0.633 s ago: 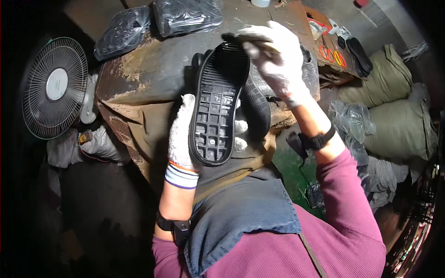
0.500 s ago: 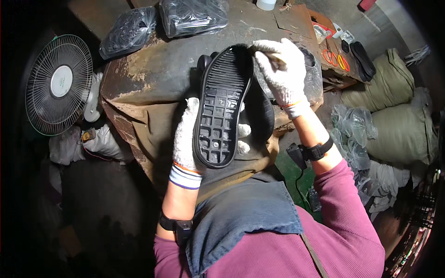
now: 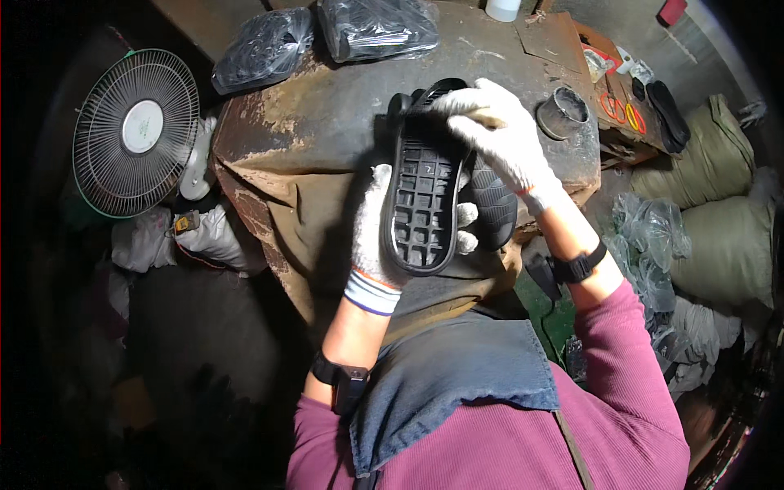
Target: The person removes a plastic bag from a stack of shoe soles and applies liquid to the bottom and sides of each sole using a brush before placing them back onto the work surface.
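A black shoe sole is tilted up in front of me, its hollow gridded side facing me. My left hand, in a white knitted glove, is closed round its lower half, with fingertips showing past the right edge. My right hand, gloved the same way, bends its fingers over the sole's far end. A small brownish bit shows among those fingers, too hidden to name. Beside the held sole, on the right, rests another black sole with a patterned surface. A dark rounded piece shows partly behind the held sole.
The worn table carries two plastic-wrapped dark bundles, a grimy cup and a white container. Scissors lie at the right on a lower surface. A fan stands left; green sacks are on the right.
My right hand has moved left over the sole's far end, covering more of it. The sole looks tipped further away. The whole scene has shifted right in view, and the cup is now uncovered.
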A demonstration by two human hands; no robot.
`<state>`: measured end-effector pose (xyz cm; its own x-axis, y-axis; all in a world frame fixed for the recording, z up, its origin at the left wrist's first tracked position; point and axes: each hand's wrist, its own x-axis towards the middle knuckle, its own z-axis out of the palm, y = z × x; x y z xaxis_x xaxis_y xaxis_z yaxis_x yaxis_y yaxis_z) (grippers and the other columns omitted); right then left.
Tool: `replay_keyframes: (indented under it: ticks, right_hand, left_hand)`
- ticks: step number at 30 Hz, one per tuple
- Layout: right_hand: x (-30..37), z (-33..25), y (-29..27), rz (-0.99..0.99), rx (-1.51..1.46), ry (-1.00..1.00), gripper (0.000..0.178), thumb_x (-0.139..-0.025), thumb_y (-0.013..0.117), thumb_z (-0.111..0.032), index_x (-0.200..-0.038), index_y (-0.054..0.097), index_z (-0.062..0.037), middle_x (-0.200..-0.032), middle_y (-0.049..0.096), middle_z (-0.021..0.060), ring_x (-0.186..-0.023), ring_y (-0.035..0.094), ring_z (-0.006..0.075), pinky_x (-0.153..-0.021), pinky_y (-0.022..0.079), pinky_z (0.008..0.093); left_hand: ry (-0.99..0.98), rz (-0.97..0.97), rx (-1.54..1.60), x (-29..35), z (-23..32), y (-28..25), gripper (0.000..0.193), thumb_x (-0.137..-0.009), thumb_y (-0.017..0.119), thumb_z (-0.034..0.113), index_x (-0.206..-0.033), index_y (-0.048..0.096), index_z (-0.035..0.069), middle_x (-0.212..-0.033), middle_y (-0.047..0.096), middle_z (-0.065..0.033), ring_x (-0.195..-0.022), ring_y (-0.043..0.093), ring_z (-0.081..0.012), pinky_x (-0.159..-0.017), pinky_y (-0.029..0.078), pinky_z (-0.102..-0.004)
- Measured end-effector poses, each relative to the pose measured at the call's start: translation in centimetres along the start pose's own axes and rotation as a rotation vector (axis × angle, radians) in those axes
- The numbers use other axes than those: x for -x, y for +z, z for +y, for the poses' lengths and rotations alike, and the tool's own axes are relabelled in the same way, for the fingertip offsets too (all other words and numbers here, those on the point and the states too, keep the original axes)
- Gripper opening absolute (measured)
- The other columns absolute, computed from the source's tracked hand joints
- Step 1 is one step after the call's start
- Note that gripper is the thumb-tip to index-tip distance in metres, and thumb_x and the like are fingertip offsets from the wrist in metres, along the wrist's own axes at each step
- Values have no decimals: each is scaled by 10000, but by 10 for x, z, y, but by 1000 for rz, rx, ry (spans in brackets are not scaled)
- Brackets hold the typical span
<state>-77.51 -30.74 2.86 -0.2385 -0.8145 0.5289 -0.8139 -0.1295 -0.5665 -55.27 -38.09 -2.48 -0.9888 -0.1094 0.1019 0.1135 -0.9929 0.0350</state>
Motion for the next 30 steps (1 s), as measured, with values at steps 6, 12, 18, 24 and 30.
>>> replay_keyframes:
  ticks: [6, 12, 18, 24, 30]
  right_hand:
    - [35, -53, 15, -17, -100, -122, 204, -865, 805, -172, -1069, 811, -166, -1094, 779, 14, -1130, 705, 262, -1196, 415, 503]
    - [60, -84, 12, -142, -163, -243, 252, -834, 837, -169, -1085, 820, -157, -1179, 774, 20, -1209, 674, 263, -1166, 449, 487]
    - [77, -69, -5, -288, -197, -187, 243, -864, 802, -219, -1086, 817, -124, -1182, 781, 24, -1150, 707, 270, -1197, 413, 477]
    - [64, -94, 18, -207, -810, 668, 146, -925, 775, -80, -1061, 784, -25, -999, 798, 40, -937, 717, 89, -837, 580, 265]
    - [52, -104, 30, -206, -438, 92, 214, -898, 798, -201, -1062, 793, -63, -952, 798, 83, -860, 761, 170, -811, 598, 321]
  left_hand:
    - [84, -79, 7, 2, 3, -14, 721, -1097, 355, 571, -1603, 437, 65, -1608, 498, -161, -1418, 514, -349, -1204, 388, -538]
    - [292, 73, -32, 0, 24, -10, 808, -1099, 339, 610, -1576, 429, -36, -1546, 530, -275, -1371, 572, -453, -1148, 481, -579]
    - [172, -123, -190, 12, 65, -3, 926, -1036, 498, 662, -1550, 400, -103, -1355, 575, -454, -1156, 670, -567, -963, 596, -643]
    - [235, 126, -621, 19, 76, 15, 705, -1029, 693, 447, -1466, 531, -82, -1328, 679, -279, -1130, 732, -323, -985, 626, -446]
    - [931, 341, -2756, 31, 86, -29, 418, -967, 613, 51, -1369, 690, 135, -1306, 729, -120, -1180, 697, -331, -1026, 557, -391]
